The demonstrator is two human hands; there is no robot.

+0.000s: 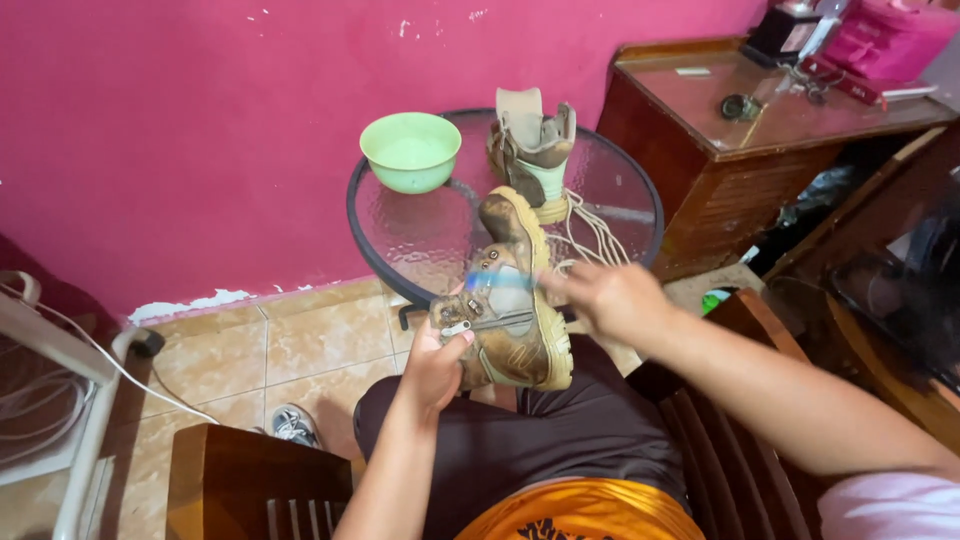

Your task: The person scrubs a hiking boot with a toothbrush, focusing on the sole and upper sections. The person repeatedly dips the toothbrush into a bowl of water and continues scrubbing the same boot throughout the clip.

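Head view looks down on a seated person's lap, where the left hand (436,362) is wrapped around the ankle of a dirty tan boot (512,305), propping it upright. Their right hand (606,297) pinches a blurred blue brush (497,283) against the boot's side. Behind, a round glass desk (420,235) carries the second boot (533,150) and a green bowl (410,150).

Tan boot (512,310), mint-green bowl (410,150), magenta wall (200,120).

On the wooden cabinet (800,120) at top right we see a pink box (888,38) and a small white label (692,71), perhaps paper.
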